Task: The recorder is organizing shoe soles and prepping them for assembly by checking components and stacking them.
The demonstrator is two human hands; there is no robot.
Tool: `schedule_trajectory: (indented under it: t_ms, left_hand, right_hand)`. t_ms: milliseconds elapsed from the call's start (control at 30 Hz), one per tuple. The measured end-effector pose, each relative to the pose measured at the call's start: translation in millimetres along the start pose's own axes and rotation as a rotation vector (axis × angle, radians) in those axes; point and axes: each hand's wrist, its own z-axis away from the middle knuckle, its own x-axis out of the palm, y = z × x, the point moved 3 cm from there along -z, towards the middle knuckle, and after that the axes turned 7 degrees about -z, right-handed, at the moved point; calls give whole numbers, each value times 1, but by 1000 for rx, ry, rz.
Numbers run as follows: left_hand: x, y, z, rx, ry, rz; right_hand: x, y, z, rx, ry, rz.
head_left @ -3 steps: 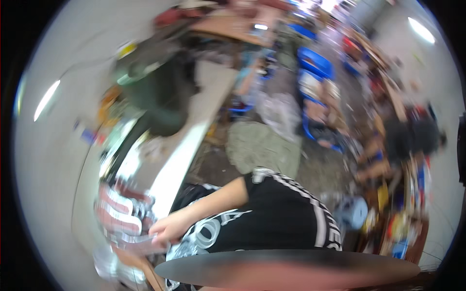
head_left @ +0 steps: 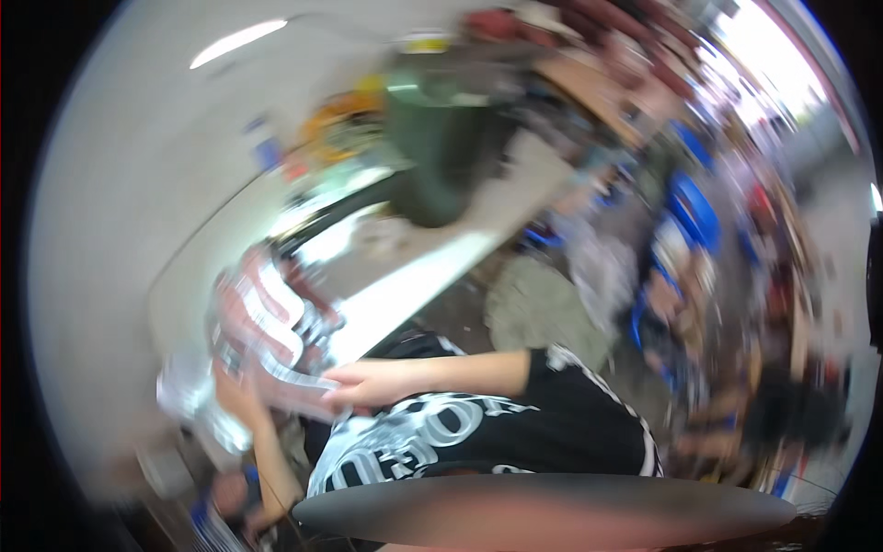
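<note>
A reddish-brown flat piece with curved white bands (head_left: 262, 308) lies at the left end of the worktable, its outlines smeared by motion. My right hand (head_left: 363, 382) reaches across my body with its fingers closed on the near edge of this banded piece. At the piece's lower left side is my left hand (head_left: 237, 391), against its edge; blur hides how its fingers are set. Just beyond, a dark green machine with a rounded body (head_left: 432, 152) stands on the table, its dark arm stretching toward the piece.
The pale worktable (head_left: 414, 281) runs off to the far right. A shiny, blurred, whitish thing (head_left: 198, 400) is beside my left hand. On the floor lie a grey-green cloth or sack (head_left: 543, 308), clear plastic (head_left: 602, 276) and blue tubs (head_left: 692, 213). A wall is at left.
My view has turned left, so the table, machine and floor things sit further right in the picture. My right hand stays on the banded piece; my left hand shows more fully beside it.
</note>
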Motion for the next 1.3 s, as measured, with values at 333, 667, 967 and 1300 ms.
schedule_trajectory:
  t_ms: [333, 667, 967, 1300]
  left_hand:
    - [-2, -33, 37, -153, 60, -231]
    - [5, -48, 29, -288, 62, 126]
    - [37, -36, -22, -111, 183, 195]
    - [-35, -80, 10, -601, -17, -496]
  right_hand:
    - [-10, -14, -79, -69, 199, -62]
    - [-41, 12, -75, 32, 293, 227]
    - [-35, 17, -54, 101, 284, 164]
    - [-38, 27, -35, 87, 302, 120]
